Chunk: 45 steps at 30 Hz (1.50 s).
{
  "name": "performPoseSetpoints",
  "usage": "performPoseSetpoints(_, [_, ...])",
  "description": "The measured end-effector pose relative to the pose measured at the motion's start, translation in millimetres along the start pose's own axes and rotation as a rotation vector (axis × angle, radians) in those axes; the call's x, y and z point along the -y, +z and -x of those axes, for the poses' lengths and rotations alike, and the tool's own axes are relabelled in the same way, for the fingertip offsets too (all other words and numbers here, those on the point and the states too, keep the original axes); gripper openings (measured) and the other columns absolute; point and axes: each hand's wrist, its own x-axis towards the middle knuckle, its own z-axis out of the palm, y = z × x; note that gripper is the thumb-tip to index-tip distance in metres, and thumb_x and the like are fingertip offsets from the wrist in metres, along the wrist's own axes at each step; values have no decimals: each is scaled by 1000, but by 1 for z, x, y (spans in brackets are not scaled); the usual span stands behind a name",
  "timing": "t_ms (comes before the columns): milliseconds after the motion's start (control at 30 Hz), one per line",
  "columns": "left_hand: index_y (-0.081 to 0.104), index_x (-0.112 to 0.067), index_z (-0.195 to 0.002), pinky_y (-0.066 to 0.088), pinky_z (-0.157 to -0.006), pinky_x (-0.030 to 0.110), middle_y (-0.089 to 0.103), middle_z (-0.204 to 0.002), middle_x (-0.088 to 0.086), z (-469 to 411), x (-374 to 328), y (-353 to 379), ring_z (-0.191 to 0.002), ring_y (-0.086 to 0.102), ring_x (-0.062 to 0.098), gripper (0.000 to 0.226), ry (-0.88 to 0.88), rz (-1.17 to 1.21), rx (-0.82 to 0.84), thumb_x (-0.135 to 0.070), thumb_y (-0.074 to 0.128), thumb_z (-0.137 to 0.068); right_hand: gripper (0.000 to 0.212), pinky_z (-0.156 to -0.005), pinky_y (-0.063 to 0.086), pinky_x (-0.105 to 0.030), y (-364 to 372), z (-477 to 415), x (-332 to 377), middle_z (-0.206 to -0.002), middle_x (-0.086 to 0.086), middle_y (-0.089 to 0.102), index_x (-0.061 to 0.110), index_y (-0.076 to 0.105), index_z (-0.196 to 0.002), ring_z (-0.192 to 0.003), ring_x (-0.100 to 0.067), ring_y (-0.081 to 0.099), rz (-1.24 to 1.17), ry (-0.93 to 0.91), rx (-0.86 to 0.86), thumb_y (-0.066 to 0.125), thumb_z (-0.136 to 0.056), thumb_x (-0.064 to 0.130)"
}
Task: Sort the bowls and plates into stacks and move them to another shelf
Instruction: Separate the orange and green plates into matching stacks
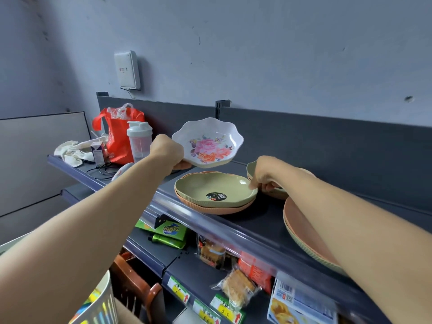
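My left hand (167,152) grips the near-left rim of a white scalloped bowl with a flower print (208,142), held tilted above the top shelf (264,226). Below it a green flower-shaped plate (216,189) lies on an orange plate (217,208). My right hand (265,175) pinches the green plate's right rim. Behind that hand stands a green bowl (251,169), partly hidden. To the right, a stack of large plates, pink on top (304,232), lies under my right forearm.
At the shelf's left end stand a red bag (117,132), a shaker bottle (139,141), a small carton (98,153), a cloth bag (72,152) and a black cable (102,171). Lower shelves hold packaged snacks (236,288). A white basket (100,305) stands at the bottom left.
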Motion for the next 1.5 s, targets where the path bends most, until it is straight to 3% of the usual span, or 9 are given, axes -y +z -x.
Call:
performPoseSetpoints(167, [45, -5, -73, 58, -63, 55, 58, -101, 20, 6, 2, -5, -88, 66, 44, 25, 49, -53, -23, 16, 45, -87, 27, -59, 45, -21, 0, -2, 1, -29, 1, 53, 6, 52, -70, -34, -10, 54, -26, 47, 48, 62, -91, 20])
performPoseSetpoints(267, [53, -1, -86, 55, -47, 47, 59, -96, 17, 9, 3, -7, -81, 65, 38, 18, 50, -84, -15, 15, 44, -88, 25, -78, 53, -23, 3, -5, 0, -30, 0, 55, 5, 54, -68, -31, -9, 56, -87, 65, 36, 64, -89, 16])
performPoseSetpoints(467, [54, 5, -117, 54, -36, 38, 60, -119, 20, 15, -1, -15, -77, 65, 34, 35, 79, -65, -37, 17, 43, -86, 19, -56, 49, -20, 4, -8, -5, -34, -2, 57, 7, 53, -64, -25, -8, 51, -263, 75, -35, 61, -82, 7])
performPoseSetpoints(600, [51, 4, -123, 46, -26, 26, 61, -118, 20, 20, -8, -17, -61, 61, 29, 36, 84, -32, -84, 12, 41, -89, 12, -71, 61, -31, -3, -12, -9, -58, -11, 67, 5, 58, -69, -49, -20, 66, -568, 33, -161, 64, -70, -5])
performPoseSetpoints(767, [54, 5, -122, 44, -26, 23, 61, -109, 16, 23, -17, -14, -60, 59, 25, 37, 75, 61, -87, 14, 37, -91, 17, -52, 60, -32, -18, -5, -23, -96, -13, 61, -2, 62, -96, -48, -24, 64, -713, 65, -359, 62, -80, -2])
performPoseSetpoints(1033, [54, 1, -102, 55, -38, 40, 61, -106, 15, 22, -21, 25, -72, 65, 33, 24, 115, -45, 35, 16, 45, -86, 7, -69, 61, -37, -29, 3, -90, -78, -11, 54, -2, 56, -88, -70, -30, 73, -769, 324, -536, 51, -86, -6])
performPoseSetpoints(1167, [58, 5, -109, 60, -66, 51, 66, -92, 15, 22, -21, 51, -67, 68, 35, 29, 113, -57, 97, 13, 40, -87, 18, -72, 61, -40, -15, -1, -113, -71, -10, 48, 0, 47, -69, -73, -32, 73, -769, 407, -545, 52, -85, -6])
performPoseSetpoints(1333, [56, 1, -93, 57, -44, 38, 66, -88, 14, 26, -24, 75, -64, 69, 34, 20, 129, -103, 189, 10, 39, -89, 14, -62, 61, -38, -3, -6, -126, -85, -16, 62, 1, 56, -97, -55, -30, 68, -766, 463, -474, 53, -85, -6])
performPoseSetpoints(1500, [57, 0, -96, 60, -55, 44, 71, -100, 20, 26, -26, 95, -81, 72, 41, 20, 132, -104, 277, 8, 39, -91, 19, -57, 57, -30, -9, -2, -133, -66, -11, 62, 5, 53, -67, -55, -26, 62, -608, 467, -537, 62, -84, 1])
